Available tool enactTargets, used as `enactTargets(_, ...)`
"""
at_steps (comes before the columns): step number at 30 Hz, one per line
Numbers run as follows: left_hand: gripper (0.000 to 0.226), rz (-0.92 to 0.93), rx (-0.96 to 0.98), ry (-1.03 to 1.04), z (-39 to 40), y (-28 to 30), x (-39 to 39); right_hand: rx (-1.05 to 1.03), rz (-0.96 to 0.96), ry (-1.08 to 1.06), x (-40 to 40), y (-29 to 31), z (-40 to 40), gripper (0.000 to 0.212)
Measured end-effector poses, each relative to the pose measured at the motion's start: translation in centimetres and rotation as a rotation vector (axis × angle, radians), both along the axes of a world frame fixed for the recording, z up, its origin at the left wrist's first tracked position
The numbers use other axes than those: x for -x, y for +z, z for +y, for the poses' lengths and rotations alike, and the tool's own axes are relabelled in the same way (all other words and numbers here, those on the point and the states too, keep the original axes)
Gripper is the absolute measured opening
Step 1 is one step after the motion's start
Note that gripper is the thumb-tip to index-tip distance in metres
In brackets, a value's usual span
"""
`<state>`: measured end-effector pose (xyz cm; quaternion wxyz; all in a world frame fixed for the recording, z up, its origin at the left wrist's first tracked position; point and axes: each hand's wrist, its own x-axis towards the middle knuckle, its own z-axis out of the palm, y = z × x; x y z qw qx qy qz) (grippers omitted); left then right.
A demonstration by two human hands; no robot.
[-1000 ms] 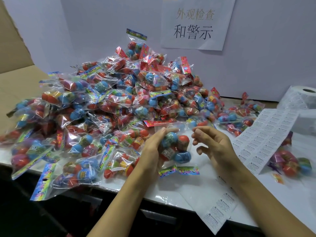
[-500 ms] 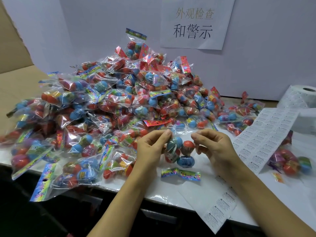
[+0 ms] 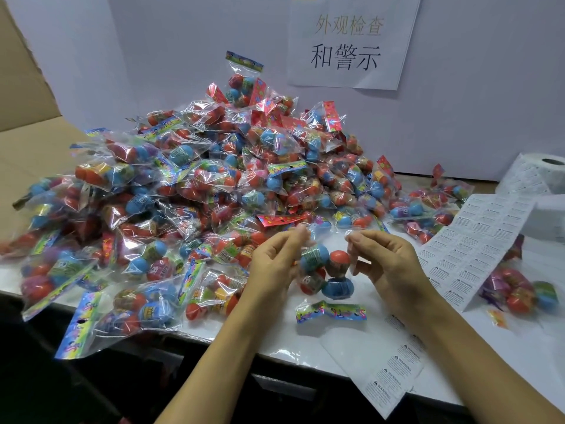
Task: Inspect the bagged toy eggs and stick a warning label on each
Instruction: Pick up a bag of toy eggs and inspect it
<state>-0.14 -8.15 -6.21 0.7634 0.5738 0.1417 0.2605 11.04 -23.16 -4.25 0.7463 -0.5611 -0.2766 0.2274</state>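
Bagged toy eggs (image 3: 325,272) hang at the centre of the frame, just above the white table (image 3: 275,335), with the colourful header card (image 3: 331,312) at the bottom. Your left hand (image 3: 275,264) pinches one top corner of the clear bag between thumb and fingertips, and your right hand (image 3: 388,261) pinches the other. Held only by thin film, the bag could slip out of your fingers, and the eggs would roll into the big pile of bags (image 3: 189,191) filling the left and middle of the frame, where you could lose track of it unlabelled. The warning label sheet (image 3: 477,243) lies to the right, partly over a bag; a second strip (image 3: 388,377) overhangs the table edge at lower right, and your right forearm could brush it to the floor. No label is visible on this bag, though the glare makes that hard to judge.
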Motion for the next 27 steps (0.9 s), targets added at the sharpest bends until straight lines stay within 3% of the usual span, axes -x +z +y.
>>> enactTargets(8,0.031,0.012,-0.177,-0.097,0.1,-0.4,0.4,0.112,-0.075,0.071,0.3,0.0,-0.2,0.021)
enactTargets(11,0.028,-0.028,-0.174,-0.179,0.1,-0.6,0.5,0.192,-0.187,0.108,1.0,-0.3,0.1,0.033)
enactTargets(18,0.037,0.026,-0.082,-0.144,0.1,-0.4,0.2,0.156,-0.179,0.038,0.6,-0.4,0.2,0.031)
enactTargets(23,0.033,0.017,-0.038,-0.104,0.4,-0.5,0.3,0.148,-0.185,0.085,0.5,-0.4,0.1,0.042)
enactTargets(27,0.044,-0.008,0.063,-0.115,0.1,0.3,0.5,0.125,-0.145,0.099,0.2,0.1,0.1,0.030)
